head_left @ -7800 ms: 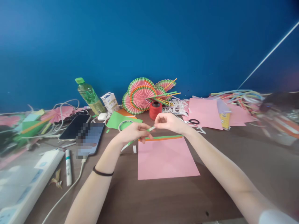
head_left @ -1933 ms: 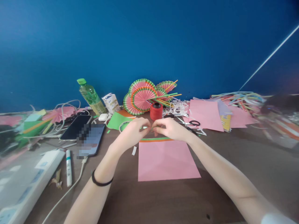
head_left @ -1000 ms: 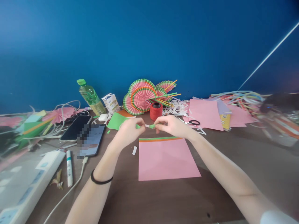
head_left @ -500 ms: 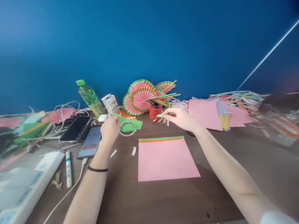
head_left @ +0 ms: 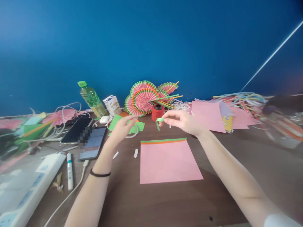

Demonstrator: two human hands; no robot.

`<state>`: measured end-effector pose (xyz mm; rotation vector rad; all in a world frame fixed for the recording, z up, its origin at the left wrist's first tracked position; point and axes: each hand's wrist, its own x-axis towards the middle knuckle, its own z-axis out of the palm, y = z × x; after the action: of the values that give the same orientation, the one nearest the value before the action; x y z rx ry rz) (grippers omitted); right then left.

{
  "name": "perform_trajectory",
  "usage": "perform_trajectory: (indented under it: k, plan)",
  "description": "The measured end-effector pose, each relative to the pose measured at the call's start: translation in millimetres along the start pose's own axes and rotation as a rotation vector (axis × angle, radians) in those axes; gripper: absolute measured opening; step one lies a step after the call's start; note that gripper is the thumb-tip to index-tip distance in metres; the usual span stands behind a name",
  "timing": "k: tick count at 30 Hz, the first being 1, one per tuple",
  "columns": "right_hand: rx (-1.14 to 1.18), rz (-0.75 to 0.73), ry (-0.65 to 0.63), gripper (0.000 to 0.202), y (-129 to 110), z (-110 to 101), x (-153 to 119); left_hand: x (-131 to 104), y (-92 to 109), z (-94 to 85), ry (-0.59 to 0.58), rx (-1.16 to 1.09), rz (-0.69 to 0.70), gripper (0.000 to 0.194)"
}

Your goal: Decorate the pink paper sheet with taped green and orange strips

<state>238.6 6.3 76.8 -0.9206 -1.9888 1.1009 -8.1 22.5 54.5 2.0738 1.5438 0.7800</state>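
In the fingertips of my right hand [head_left: 181, 121] is a narrow, curled green paper strip [head_left: 160, 120], raised above the table. My left hand [head_left: 123, 127] hovers over the green paper sheets [head_left: 140, 126], its fingers stretched to the right and somewhat apart, with nothing visible in them. Below and between both hands lies a flat pink paper sheet [head_left: 169, 162], with an orange and a green band along its far edge. Two small white scraps, one of them a short slip [head_left: 135, 153], rest left of the sheet.
Behind are pleated fans [head_left: 145, 97] and a red roll [head_left: 157, 113]. Left stand a green-capped bottle [head_left: 92, 99] and a small carton [head_left: 112, 105], near phones [head_left: 93, 143], a marker [head_left: 70, 171] and a power strip [head_left: 35, 192]. Pink sheets [head_left: 208, 115] lie right.
My left hand has moved right, toward my right hand, and its closed fingers have stretched out. The green strip stays in my right hand but now curls downward.
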Motion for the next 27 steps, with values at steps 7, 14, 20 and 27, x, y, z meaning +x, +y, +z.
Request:
perform_trajectory:
  k: [7, 14, 20, 27]
  plan:
    - [0.043, -0.006, -0.027, 0.023, -4.2, -3.6, -2.0, -9.7, 28.8, 16.2, -0.465, -0.452, 0.09, 0.028]
    - [-0.027, 0.119, -0.033, 0.014, 2.3, -20.6, -2.7, -6.3, 16.5, 7.1, -0.5, -0.428, 0.048, 0.019]
    - [-0.146, 0.172, -0.091, 0.011, 6.2, -35.9, -4.7, -6.1, 17.6, -4.7, -0.47, -0.253, 0.009, 0.017]
    - [-0.313, 0.021, 0.061, 0.022, -1.2, -2.4, -0.1, -13.4, 33.8, -0.7, -0.416, -0.182, 0.081, 0.018]
